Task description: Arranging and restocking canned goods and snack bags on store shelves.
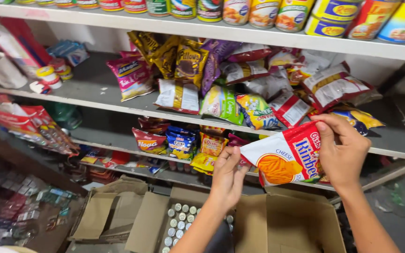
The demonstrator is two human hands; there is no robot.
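Head view: I have both hands raised in front of a white metal shelf unit (240,33), and between them I hold a snack bag (284,159), red and white with an orange ridged-chip picture on its face. My right hand (343,150) pinches the bag's upper right corner between thumb and fingers; my left hand (228,178) grips its lower left corner, fingers closed on the edge. The bag hangs level with the front lip of the middle shelf, just below the heap of snack packets (240,84) already lying there. I judge the step in hand to be stocking: the bag is held up but not yet laid down. The next move calls for lifting it over the shelf lip and finding a gap in the heap without knocking packets off. Above, a row of cans (258,11) with yellow, red and blue labels lines the top shelf. A pink packet (132,77) lies left of the heap. Below my hands, an open cardboard box (287,225) stands beside another box of small round-topped tins (181,222).
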